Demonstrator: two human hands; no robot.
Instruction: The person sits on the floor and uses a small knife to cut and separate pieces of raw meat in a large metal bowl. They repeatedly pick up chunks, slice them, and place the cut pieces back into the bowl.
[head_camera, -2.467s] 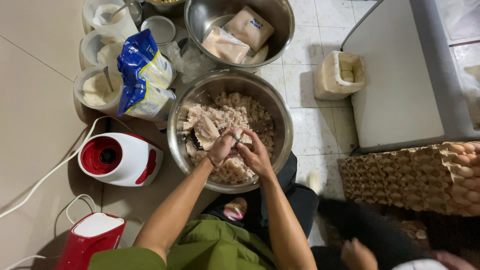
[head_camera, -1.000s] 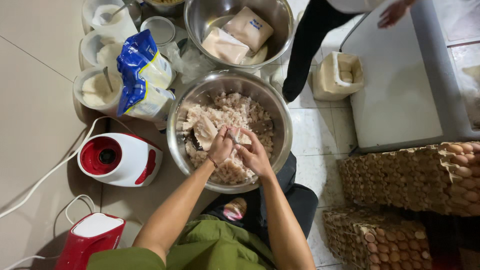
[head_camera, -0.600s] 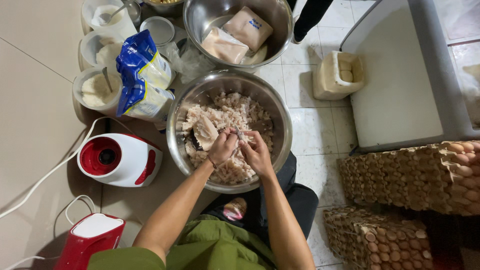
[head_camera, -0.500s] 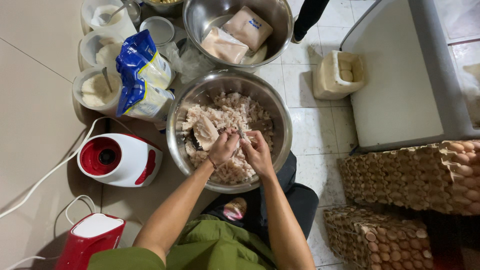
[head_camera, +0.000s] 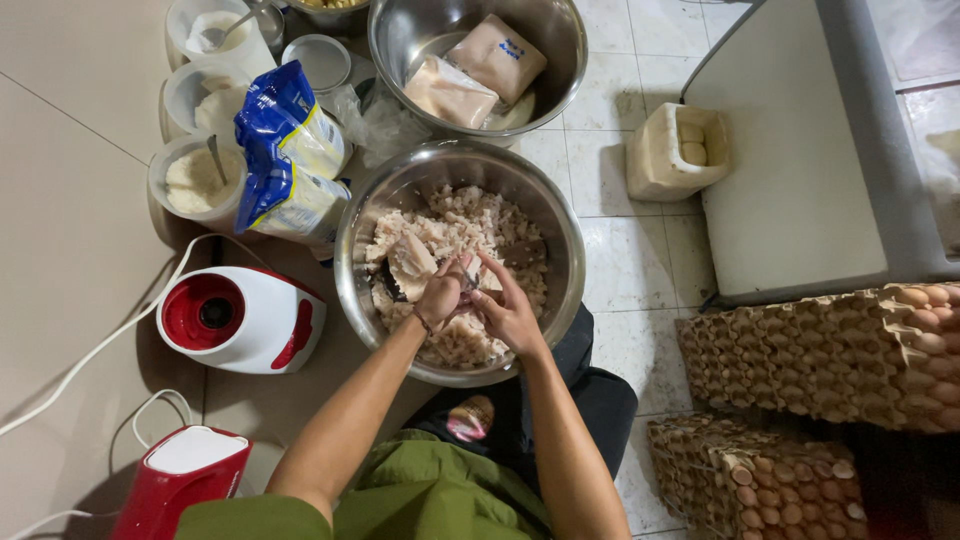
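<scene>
A big steel bowl (head_camera: 356, 285) on the floor in front of me holds a heap of pale minced meat (head_camera: 450, 225). Both my hands are down in it. My left hand (head_camera: 440, 296) is curled around a lump of the meat. My right hand (head_camera: 512, 312) presses against the same lump from the right, fingers pointing up and left. The meat under my palms is hidden.
A second steel bowl (head_camera: 560, 60) with two wrapped blocks stands behind. At the left are a blue and yellow bag (head_camera: 285, 150), white tubs of powder (head_camera: 190, 180) and two red and white appliances (head_camera: 240, 320) with cords. Stacked egg trays (head_camera: 830, 350) lie at right, a cream container (head_camera: 675, 150) beyond.
My hands have kept kneading in the same spot in the bowl, shifting only slightly. A person who stood at the upper right has walked out of view.
</scene>
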